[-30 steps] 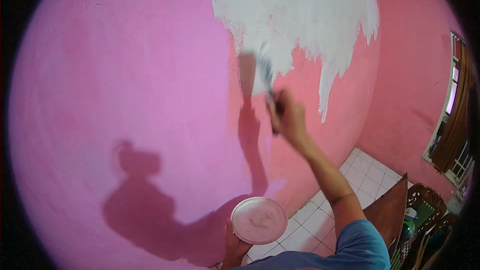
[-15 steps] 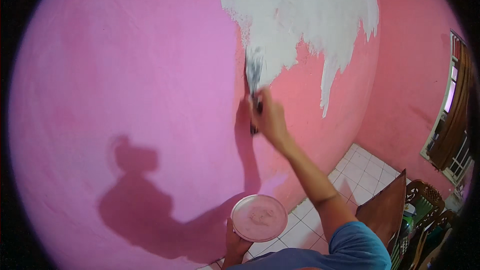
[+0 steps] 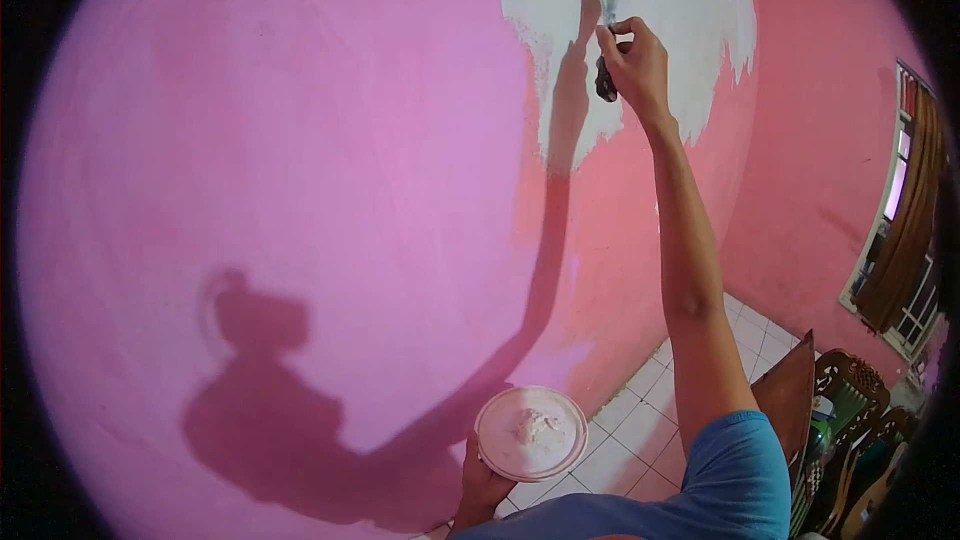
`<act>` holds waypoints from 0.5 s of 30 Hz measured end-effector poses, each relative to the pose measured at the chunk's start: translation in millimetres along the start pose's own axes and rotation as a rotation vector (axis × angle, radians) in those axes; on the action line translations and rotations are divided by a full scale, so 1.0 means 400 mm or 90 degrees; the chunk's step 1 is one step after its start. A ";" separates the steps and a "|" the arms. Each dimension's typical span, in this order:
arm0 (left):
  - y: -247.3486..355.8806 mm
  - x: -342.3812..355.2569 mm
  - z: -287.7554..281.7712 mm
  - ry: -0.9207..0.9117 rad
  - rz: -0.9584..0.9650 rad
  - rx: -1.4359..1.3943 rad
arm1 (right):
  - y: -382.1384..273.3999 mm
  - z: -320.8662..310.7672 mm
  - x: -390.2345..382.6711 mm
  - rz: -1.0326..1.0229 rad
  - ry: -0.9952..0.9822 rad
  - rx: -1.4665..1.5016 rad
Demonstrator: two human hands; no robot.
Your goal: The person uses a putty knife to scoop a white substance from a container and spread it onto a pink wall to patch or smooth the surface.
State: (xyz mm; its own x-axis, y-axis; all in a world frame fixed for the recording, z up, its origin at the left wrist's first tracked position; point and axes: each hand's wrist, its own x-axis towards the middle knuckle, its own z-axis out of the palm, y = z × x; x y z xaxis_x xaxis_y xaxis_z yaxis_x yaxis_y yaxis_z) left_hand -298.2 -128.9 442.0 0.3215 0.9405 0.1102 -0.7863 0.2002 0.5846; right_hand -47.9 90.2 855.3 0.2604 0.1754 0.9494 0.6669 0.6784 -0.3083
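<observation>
My right hand [image 3: 643,65] is high up at the wall, closed round the black handle of a putty knife [image 3: 606,83]. Its blade, smeared with white, is at the white putty patch [image 3: 675,0] spread over the pink wall [image 3: 620,230]. Whether the blade touches the wall cannot be told. Low down near my body, my left hand [image 3: 484,485] grips the left edge of a round, pale pink lid or shallow dish [image 3: 502,440]. On its middle sits a small heap of white putty [image 3: 540,425].
To the left the wall is pink-violet, with my shadow [image 3: 270,400] on it. White floor tiles [image 3: 635,430] run along its foot. A brown board [image 3: 785,385] and carved wooden chairs [image 3: 850,385] stand at the lower right, below a curtained window [image 3: 905,220].
My right hand has moved the putty knife up and to the right, from the patch's lower left edge into the white area. The lid has shifted slightly right; its heap now shows whiter.
</observation>
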 end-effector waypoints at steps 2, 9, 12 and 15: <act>0.060 -0.004 -0.026 -0.056 0.075 0.211 | 0.012 0.070 -0.030 -0.062 -0.008 -0.020; 0.185 0.050 -0.276 -0.009 -0.117 -0.074 | -0.156 0.270 -0.529 0.011 -0.126 -0.026; 0.240 0.065 -0.321 0.027 -0.199 -0.236 | -0.210 0.266 -0.694 0.014 -0.184 0.016; 0.289 0.072 -0.359 0.036 -0.211 -0.187 | -0.240 0.275 -0.643 0.039 -0.120 0.038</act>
State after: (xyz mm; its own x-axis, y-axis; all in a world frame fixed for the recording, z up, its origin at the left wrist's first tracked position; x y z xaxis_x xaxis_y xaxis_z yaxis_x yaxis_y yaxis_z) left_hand -455.6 -39.3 397.5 0.5579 0.8246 -0.0940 -0.7652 0.5549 0.3264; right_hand -255.6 58.4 647.1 0.1597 0.3445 0.9251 0.6103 0.7022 -0.3668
